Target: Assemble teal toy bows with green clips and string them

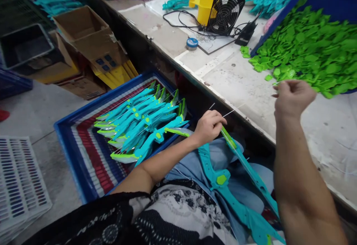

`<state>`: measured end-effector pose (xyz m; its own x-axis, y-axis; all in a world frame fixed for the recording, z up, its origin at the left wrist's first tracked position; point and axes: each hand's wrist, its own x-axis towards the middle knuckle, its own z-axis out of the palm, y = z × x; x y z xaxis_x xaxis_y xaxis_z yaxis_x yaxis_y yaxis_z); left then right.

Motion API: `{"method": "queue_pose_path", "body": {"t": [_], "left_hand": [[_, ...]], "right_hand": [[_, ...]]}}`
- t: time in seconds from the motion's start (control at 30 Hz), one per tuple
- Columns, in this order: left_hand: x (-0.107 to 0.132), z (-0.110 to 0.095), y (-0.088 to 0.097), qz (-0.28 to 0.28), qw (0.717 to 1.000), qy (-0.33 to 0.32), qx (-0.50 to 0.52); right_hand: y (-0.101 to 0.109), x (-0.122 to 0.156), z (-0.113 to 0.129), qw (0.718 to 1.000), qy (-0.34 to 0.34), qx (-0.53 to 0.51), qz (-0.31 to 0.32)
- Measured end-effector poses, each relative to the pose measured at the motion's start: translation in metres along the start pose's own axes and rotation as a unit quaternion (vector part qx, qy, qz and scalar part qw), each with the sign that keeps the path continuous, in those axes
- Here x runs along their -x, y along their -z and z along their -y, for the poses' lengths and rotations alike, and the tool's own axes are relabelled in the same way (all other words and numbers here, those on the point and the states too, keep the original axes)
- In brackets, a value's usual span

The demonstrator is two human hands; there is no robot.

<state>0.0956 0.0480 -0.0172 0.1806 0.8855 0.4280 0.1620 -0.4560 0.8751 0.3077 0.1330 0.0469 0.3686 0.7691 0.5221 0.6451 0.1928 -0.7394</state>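
My left hand (209, 126) is closed at the green tip of a teal toy bow part (251, 174), which slants across my lap. A second teal bow piece (221, 185) with a green centre badge lies beside it on my thighs. From my left fingers a thin white string (229, 113) runs up to the right, fading from sight toward my right hand. My right hand (294, 98) is raised over the table's edge, thumb and fingers pinched together at the string's far end. Several strung toy bows (147, 120) lie side by side to my left.
A blue tray (67, 144) with a striped lining holds the bows. On the white table (223, 70) stand a small fan (226, 13), a yellow cup (205, 9), a round tin (192, 43) and a heap of green pieces (315, 47). Cardboard boxes (83, 29) and a white crate (22, 178) stand left.
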Motion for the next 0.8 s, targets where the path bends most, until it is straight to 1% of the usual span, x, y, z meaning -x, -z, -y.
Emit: {"method": "queue_pose_path", "body": {"t": [0.03,0.07,0.1,0.17,0.2,0.23,0.27,0.3,0.37,0.4,0.43,0.47,0.53,0.6,0.63,0.7,0.8], "left_hand": [[-0.004,0.0,-0.001,0.009,0.999,0.033,0.02],[-0.01,0.0,-0.001,0.017,0.995,0.075,0.062],[-0.017,0.0,-0.001,0.024,0.985,0.121,0.12],[-0.031,0.001,0.002,0.032,0.947,0.203,0.246],[-0.038,0.001,0.004,0.031,0.93,0.231,0.284],[-0.043,0.001,0.008,0.027,0.924,0.245,0.291],[-0.048,0.001,0.013,0.025,0.933,0.242,0.265],[-0.051,0.0,0.018,0.025,0.951,0.222,0.213],[-0.054,-0.004,0.029,0.015,0.985,0.151,0.08],[-0.054,-0.007,0.033,0.006,0.993,0.119,0.027],[-0.052,-0.01,0.036,-0.002,0.995,0.103,-0.001],[-0.051,-0.013,0.038,-0.008,0.994,0.109,0.002],[-0.047,-0.017,0.038,-0.011,0.982,0.172,0.077],[-0.045,-0.019,0.036,-0.006,0.953,0.247,0.174],[-0.045,-0.018,0.035,-0.004,0.94,0.271,0.208],[-0.047,-0.017,0.036,0.011,0.929,0.286,0.235],[-0.05,-0.014,0.038,0.053,0.931,0.281,0.228]], "right_hand": [[0.0,0.005,0.005,0.998,-0.029,-0.034,-0.052],[-0.001,0.017,0.015,0.994,-0.042,-0.064,-0.074],[-0.003,0.035,0.027,0.995,-0.018,-0.088,-0.045],[-0.011,0.081,0.051,0.992,0.033,-0.102,0.065],[-0.018,0.102,0.06,0.987,0.068,-0.111,0.096],[-0.024,0.12,0.065,0.985,0.085,-0.116,0.097],[-0.03,0.133,0.067,0.984,0.085,-0.121,0.098],[-0.036,0.141,0.067,0.985,0.074,-0.124,0.093],[-0.042,0.146,0.061,0.987,0.029,-0.139,0.079],[-0.044,0.144,0.058,0.986,0.007,-0.151,0.074],[-0.045,0.142,0.056,0.984,-0.013,-0.165,0.068],[-0.046,0.139,0.054,0.982,-0.029,-0.177,0.061],[-0.048,0.135,0.055,0.98,-0.059,-0.188,0.039],[-0.051,0.133,0.056,0.979,-0.081,-0.186,0.01],[-0.053,0.133,0.057,0.979,-0.085,-0.184,-0.003],[-0.057,0.133,0.057,0.979,-0.075,-0.188,-0.016],[-0.06,0.133,0.056,0.98,-0.034,-0.195,-0.005]]}}
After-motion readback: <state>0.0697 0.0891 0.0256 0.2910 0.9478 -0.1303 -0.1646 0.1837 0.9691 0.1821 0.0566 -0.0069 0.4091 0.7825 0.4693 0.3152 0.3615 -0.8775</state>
